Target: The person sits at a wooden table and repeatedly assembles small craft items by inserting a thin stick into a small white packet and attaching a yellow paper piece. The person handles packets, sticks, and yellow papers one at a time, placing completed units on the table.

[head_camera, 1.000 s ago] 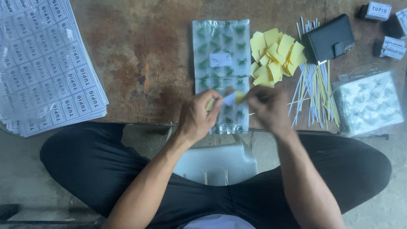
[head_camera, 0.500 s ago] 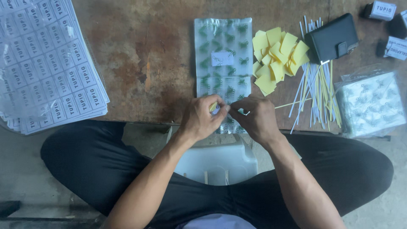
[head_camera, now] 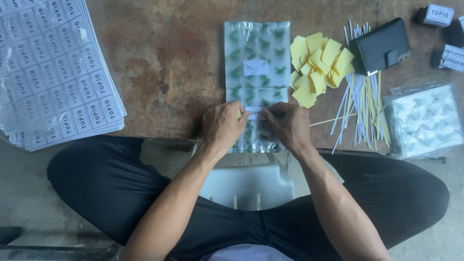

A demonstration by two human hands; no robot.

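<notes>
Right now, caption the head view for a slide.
Both hands, left hand and right hand, press a small white label onto a clear packet of green pieces beside yellow paper squares.

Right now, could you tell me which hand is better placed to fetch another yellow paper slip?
Probably the right hand: the pile of yellow slips lies just beyond it, while the left hand sits across the clear packet, pressing the white label.

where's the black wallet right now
In the head view, the black wallet lies at the upper right of the brown table, just right of the pile of yellow paper squares and above the loose strips.
</notes>
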